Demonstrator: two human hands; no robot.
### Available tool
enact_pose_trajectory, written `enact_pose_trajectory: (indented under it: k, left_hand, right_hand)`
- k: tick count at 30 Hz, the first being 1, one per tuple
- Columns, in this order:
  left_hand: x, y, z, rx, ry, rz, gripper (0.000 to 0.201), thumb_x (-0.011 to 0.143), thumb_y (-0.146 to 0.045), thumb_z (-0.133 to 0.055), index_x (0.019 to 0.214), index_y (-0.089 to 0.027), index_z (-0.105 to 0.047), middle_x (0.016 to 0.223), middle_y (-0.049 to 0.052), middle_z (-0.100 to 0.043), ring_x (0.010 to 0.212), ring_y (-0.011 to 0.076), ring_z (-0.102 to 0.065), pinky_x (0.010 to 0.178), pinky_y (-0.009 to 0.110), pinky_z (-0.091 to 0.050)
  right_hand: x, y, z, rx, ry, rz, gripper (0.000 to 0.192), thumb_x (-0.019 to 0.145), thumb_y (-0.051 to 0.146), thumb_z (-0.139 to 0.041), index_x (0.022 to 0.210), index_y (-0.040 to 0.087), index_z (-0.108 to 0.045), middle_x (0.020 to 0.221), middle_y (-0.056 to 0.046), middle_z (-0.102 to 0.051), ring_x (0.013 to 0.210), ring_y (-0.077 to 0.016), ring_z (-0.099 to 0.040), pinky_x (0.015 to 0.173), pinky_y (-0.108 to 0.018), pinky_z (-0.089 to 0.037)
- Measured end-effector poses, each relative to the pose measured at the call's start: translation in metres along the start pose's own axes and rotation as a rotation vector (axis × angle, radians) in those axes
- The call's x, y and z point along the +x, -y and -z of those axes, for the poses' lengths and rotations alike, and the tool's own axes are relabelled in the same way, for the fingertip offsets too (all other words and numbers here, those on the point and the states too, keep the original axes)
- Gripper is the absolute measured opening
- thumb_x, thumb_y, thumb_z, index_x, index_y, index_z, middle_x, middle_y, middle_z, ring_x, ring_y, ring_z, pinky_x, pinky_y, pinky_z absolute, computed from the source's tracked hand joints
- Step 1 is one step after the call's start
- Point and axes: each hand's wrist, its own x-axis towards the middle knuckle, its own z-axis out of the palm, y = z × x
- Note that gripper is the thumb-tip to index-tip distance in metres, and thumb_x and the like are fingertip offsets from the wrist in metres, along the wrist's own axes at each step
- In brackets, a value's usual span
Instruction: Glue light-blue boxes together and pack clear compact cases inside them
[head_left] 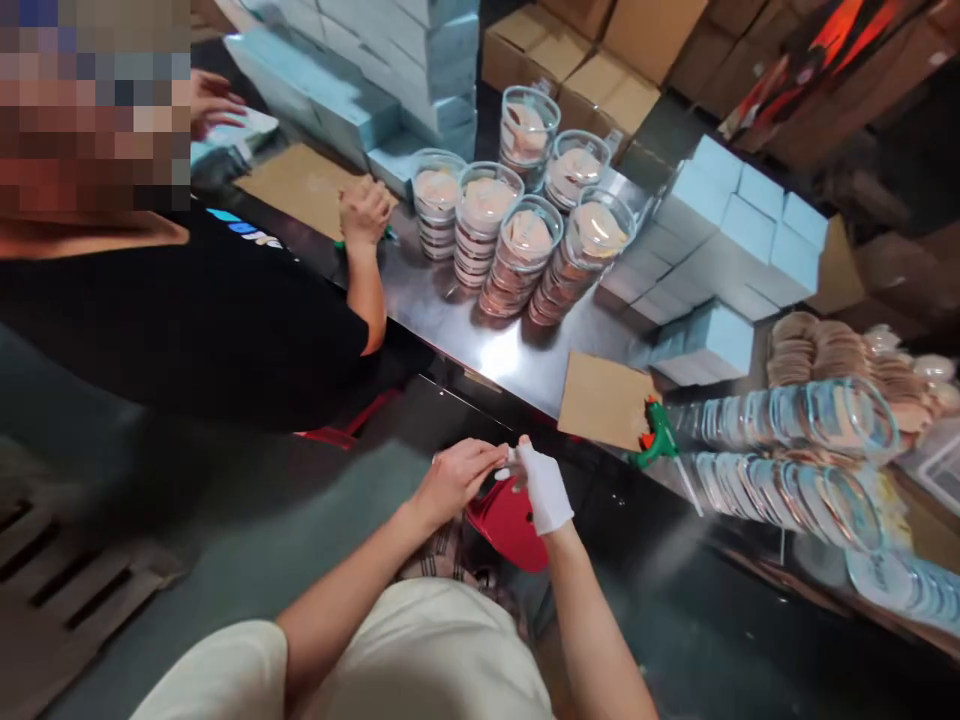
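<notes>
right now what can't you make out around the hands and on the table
- Head view: whatever the left hand pinches at the gloved right hand is too small and covered by the fingers.
- Red seat: mostly hidden behind the hands and forearms.
- Co-worker's hand: closed over a green item, which is barely visible.
- Lying stacks of clear cases: cut off at the right edge.

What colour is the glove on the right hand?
White. The glove on the right hand shows best in the head view.
</notes>
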Motion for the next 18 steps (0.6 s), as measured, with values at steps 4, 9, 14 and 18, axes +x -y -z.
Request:
enact_pose_trajectory:
  k: [4, 9, 14, 18]
  left_hand:
    - [-0.059, -0.022, -0.041, -0.318, -0.123, 0.306, 0.029, 0.072, -0.045, -0.094, 0.085, -0.021, -0.084, 0.09, 0.008, -0.082, 0.087, 0.0229, -0.076, 0.086, 0.035, -0.062]
    - [-0.125, -0.046, -0.082, -0.462, -0.326, 0.436, 0.052, 0.065, -0.061, -0.093, 0.087, -0.016, -0.079, 0.079, 0.006, -0.079, 0.076, 0.0191, -0.076, 0.081, 0.033, -0.064]
    - [-0.149, -0.056, -0.074, -0.579, -0.429, 0.56, 0.056, 0.047, -0.048, -0.104, 0.086, -0.017, -0.078, 0.082, 0.004, -0.079, 0.081, 0.017, -0.077, 0.082, 0.028, -0.064]
    - [-0.153, -0.071, -0.06, -0.645, -0.356, 0.634, 0.054, 0.042, -0.044, -0.105, 0.078, -0.015, -0.077, 0.072, 0.001, -0.074, 0.066, 0.0119, -0.071, 0.065, 0.02, -0.06]
  right_hand:
    - [-0.067, -0.038, 0.051, 0.27, 0.307, -0.092, 0.067, 0.083, 0.077, -0.066, 0.093, 0.012, -0.078, 0.094, -0.019, -0.079, 0.075, -0.0225, -0.073, 0.057, -0.027, -0.049]
    - [-0.132, -0.086, 0.089, 0.213, 0.036, 0.197, 0.059, 0.087, 0.067, -0.068, 0.105, 0.011, -0.079, 0.098, -0.018, -0.079, 0.082, -0.026, -0.074, 0.067, -0.035, -0.058]
    - [-0.165, -0.101, 0.073, 0.053, -0.212, 0.477, 0.037, 0.084, 0.042, -0.079, 0.114, 0.021, -0.079, 0.105, -0.007, -0.076, 0.096, -0.0212, -0.069, 0.093, -0.036, -0.055]
    - [-0.169, -0.08, 0.023, -0.479, -0.168, 0.92, 0.03, 0.098, 0.031, -0.066, 0.126, 0.026, -0.078, 0.105, -0.007, -0.076, 0.093, -0.0207, -0.067, 0.084, -0.033, -0.054]
